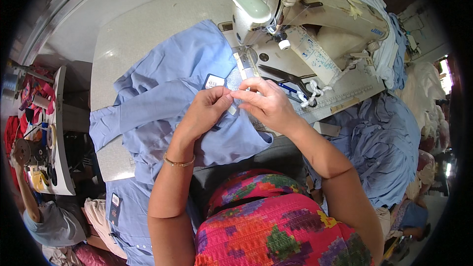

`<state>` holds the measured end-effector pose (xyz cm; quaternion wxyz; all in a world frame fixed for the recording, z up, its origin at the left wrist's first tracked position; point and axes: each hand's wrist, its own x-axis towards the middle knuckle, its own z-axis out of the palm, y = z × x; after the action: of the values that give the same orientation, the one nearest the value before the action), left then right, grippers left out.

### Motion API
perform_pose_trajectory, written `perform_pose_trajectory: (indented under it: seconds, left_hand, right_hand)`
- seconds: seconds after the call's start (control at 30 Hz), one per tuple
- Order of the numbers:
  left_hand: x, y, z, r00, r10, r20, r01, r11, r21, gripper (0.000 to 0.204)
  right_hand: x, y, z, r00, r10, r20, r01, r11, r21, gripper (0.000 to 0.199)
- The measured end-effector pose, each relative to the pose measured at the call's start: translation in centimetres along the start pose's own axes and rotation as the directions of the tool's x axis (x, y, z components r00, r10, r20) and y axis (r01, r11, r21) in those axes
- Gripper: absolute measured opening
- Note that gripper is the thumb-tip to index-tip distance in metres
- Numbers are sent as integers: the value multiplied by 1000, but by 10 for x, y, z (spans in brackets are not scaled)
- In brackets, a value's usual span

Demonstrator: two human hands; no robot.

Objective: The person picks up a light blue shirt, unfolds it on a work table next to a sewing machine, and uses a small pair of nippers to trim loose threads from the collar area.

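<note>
A light blue shirt (172, 88) lies rumpled on the sewing table, with one sleeve reaching to the left. Over it, my left hand (209, 111) and my right hand (266, 103) meet at the fingertips. Both are closed in a pinch; what sits between the fingers is too small and too covered to make out. A dark-edged tag with a white sticker (215, 82) shows just beyond my left hand, against the blue cloth. Close beyond my right hand stands the needle area of the sewing machine (246, 51).
Black scissors (283, 75) and a white twisted cord (313, 93) lie right of my hands. Blue garments (374, 143) are heaped at the right; another tagged blue shirt (128, 216) hangs at lower left. A co-worker (56, 224) sits by a white table (61, 143) at far left.
</note>
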<state>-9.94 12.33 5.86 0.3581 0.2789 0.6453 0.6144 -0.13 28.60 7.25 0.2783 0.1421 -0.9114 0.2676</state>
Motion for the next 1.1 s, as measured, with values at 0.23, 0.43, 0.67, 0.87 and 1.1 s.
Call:
perform_pose_trajectory:
  seconds: [0.23, 0.43, 0.67, 0.87, 1.1]
  left_hand:
    - [-1, 6, -1, 999, -50, -4, 50, 998, -44, 16]
    - [-2, 7, 0, 1000, -11, -1, 11, 999, -52, 18]
    - [-1, 8, 1, 1000, -25, 3, 25, 998, -65, 18]
    - [0, 0, 0, 1000, 17, -5, -18, 998, -58, 18]
    - [0, 7, 0, 999, -50, -15, 49, 998, -49, 17]
  right_hand:
    - [0, 7, 1, 962, -272, 10, 265, 928, -263, 19]
    - [3, 10, 1, 962, -270, 45, 270, 912, -307, 16]
    - [3, 11, -1, 980, -190, 57, 198, 953, -228, 14]
    - [4, 7, -1, 975, -223, 12, 220, 952, -213, 18]
    - [3, 10, -1, 956, -286, 72, 294, 907, -302, 16]
